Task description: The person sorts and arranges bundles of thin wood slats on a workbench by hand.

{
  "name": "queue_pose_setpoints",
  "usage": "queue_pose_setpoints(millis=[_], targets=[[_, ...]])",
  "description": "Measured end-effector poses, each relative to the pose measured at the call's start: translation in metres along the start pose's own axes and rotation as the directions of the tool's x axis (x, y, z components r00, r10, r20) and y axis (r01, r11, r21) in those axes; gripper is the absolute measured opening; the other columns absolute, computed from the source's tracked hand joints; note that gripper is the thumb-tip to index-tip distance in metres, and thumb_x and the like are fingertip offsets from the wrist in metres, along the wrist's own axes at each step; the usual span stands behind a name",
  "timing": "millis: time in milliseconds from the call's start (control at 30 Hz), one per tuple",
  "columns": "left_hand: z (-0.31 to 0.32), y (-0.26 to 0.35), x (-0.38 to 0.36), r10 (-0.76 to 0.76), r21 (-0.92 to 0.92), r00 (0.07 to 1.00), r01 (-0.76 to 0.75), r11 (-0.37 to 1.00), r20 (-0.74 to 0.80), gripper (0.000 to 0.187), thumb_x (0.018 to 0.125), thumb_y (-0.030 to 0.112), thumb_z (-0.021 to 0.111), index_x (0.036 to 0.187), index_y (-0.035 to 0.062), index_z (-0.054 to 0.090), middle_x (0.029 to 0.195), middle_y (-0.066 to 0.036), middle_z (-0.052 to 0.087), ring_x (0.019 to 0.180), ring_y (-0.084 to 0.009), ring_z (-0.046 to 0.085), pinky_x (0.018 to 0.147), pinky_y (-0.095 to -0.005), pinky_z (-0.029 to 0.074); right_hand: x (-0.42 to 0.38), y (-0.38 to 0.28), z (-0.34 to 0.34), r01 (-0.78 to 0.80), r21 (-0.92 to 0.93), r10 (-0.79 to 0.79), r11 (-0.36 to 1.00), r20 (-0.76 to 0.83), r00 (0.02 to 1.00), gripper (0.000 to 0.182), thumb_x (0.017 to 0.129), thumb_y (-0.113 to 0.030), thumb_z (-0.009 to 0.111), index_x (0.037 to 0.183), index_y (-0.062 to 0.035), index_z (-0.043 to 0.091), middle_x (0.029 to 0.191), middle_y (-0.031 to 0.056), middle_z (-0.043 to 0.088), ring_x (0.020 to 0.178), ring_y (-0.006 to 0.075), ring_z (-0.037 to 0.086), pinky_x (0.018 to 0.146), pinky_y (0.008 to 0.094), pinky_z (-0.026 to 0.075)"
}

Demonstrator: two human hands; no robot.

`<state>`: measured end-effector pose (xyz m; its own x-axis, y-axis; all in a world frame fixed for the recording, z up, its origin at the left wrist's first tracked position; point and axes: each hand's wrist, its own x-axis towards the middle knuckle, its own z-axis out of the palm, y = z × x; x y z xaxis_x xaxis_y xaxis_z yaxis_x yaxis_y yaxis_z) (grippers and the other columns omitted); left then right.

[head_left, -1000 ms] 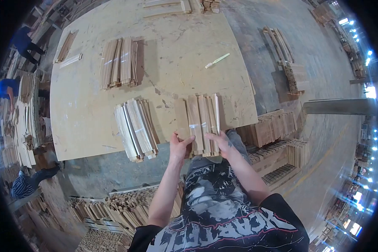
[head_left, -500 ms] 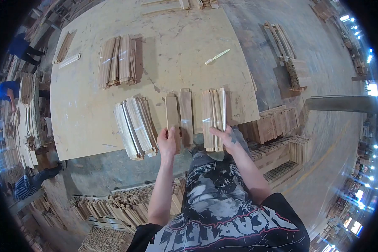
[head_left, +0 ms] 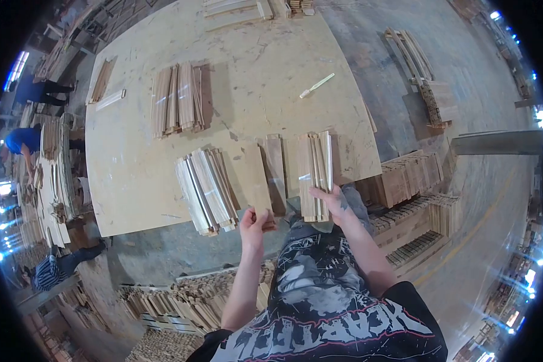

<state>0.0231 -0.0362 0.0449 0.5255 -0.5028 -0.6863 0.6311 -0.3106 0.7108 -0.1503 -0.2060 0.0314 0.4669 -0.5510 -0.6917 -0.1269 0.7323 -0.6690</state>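
Observation:
My left hand point(head_left: 256, 222) is closed on the near end of a pale wooden slat point(head_left: 255, 181), thumb on top. Just right of this slat lies a darker wooden slat point(head_left: 276, 172) on the table. My right hand point(head_left: 333, 202) grips the right side of a small stack of wooden slats point(head_left: 308, 175), its thumb across the top and the other fingers mostly hidden. The stack's near end juts past the table edge. Left of my left hand lies a larger, fanned stack of slats point(head_left: 206, 188).
Another slat stack point(head_left: 180, 99) and a pale-handled tool like a brush or knife point(head_left: 317, 85) lie on the large wooden table point(head_left: 247, 108). Lumber piles point(head_left: 410, 175) stand on the floor to the right. Several people, one in a blue shirt point(head_left: 23, 142), are at the left.
My left hand has slid to the near end of the pale slat, which now lies more tilted. My right hand stays on its stack. The whole view has shifted slightly.

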Motion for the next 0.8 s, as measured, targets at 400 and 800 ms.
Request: queue_pose_setpoints(millis=[400,800], targets=[[-0.069,0.192,0.170,0.347,-0.134,0.938,-0.345,0.929,-0.003,0.015,0.096,0.012,0.057,0.101,-0.0013,0.061,0.085,-0.011,0.067,0.070,-0.0203,0.065,0.064,-0.0310,0.056,-0.008,-0.003,0.004,-0.014,0.042,0.014,0.999,-0.010,1.000,0.040,0.083,-0.019,0.078,0.116,-0.0043,0.062,0.103,0.0042,0.067,0.096,0.0148,0.065,0.087,0.0323,0.052],[-0.085,0.183,0.193,0.235,-0.045,0.963,-0.243,0.969,-0.133,0.026,0.095,0.026,0.064,0.093,0.0000,0.063,0.078,-0.012,0.069,0.063,-0.0191,0.067,0.055,-0.0280,0.056,-0.004,0.000,0.005,0.005,0.016,-0.005,1.000,-0.015,1.000,0.038,0.083,-0.018,0.077,0.114,-0.0032,0.062,0.100,0.0041,0.068,0.092,0.0146,0.066,0.083,0.0314,0.053]])
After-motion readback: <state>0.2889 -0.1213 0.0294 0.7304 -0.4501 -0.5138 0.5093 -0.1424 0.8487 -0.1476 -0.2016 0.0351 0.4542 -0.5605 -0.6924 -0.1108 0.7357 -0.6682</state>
